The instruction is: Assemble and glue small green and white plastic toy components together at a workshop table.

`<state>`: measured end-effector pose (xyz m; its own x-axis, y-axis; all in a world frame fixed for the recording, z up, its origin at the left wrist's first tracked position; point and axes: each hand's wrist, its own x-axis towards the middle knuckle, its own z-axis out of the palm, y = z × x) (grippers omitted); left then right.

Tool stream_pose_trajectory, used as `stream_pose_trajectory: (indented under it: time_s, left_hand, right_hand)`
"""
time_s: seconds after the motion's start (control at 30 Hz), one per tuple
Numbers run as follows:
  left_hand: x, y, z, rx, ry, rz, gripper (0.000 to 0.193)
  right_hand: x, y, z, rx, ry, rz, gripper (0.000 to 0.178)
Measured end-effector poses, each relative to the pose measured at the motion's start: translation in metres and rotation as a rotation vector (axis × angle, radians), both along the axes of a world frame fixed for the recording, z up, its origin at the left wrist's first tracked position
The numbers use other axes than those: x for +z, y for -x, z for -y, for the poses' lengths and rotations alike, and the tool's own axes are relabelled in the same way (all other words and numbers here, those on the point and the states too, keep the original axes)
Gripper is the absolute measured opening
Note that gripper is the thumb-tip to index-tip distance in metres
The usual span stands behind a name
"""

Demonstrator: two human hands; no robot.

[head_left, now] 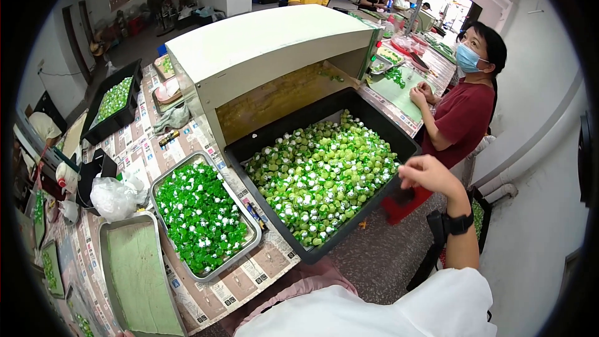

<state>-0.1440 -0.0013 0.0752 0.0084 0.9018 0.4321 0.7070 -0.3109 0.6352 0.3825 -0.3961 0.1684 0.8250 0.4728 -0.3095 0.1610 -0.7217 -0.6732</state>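
My right hand is raised at the right rim of a big black bin. Its fingers are curled together, and anything between them is too small or hidden to make out. Heaped in the bin are small round yellow-green and white pieces, with brighter green parts among them. At the lower left edge only a sliver of my left hand shows, beside an empty metal tray with a pale green lining; its fingers cannot be read. Between that tray and the bin, another metal tray holds bright green and white pieces.
A white box-like booth, its front open, stands behind the bin. At left are a plastic bag, a grey cloth and another black bin. A masked co-worker in dark red is at the right; a red stool stands below.
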Motion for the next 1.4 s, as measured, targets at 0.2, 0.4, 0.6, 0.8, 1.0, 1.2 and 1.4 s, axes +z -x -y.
stream_pose_trajectory:
  time_s: [0.2, 0.4, 0.6, 0.8, 1.0, 1.2, 1.4]
  left_hand:
    - [0.011, -0.119, 0.008, -0.796, 0.669, 0.573, 0.013]
    - [0.022, -0.149, 0.013, -1.049, 0.856, 0.630, 0.006]
    - [0.012, -0.148, -0.015, -1.137, 1.004, 0.559, 0.006]
    - [-0.006, -0.147, -0.072, -1.208, 1.054, 0.336, 0.009]
    - [0.022, -0.175, -0.040, -1.374, 0.967, 0.140, 0.015]
    - [0.006, -0.177, -0.058, -1.496, 0.965, -0.068, 0.015]
    - [0.014, -0.179, 0.005, -1.259, 0.995, 0.121, 0.011]
  right_hand:
    - [-0.082, 0.091, 0.006, -0.283, -0.425, -0.808, 0.067]
    - [-0.088, 0.101, -0.069, -0.447, -0.838, -1.099, 0.074]
    - [-0.089, 0.059, -0.052, -0.813, -0.700, -1.151, 0.070]
    - [-0.109, 0.046, -0.083, -0.983, -0.773, -0.752, 0.050]
    - [-0.129, 0.055, -0.061, -0.901, -0.891, -0.530, 0.068]
    - [-0.122, 0.044, -0.041, -0.774, -0.894, -0.570, 0.102]
    - [-0.127, -0.027, -0.017, -0.711, -0.684, -0.687, 0.081]
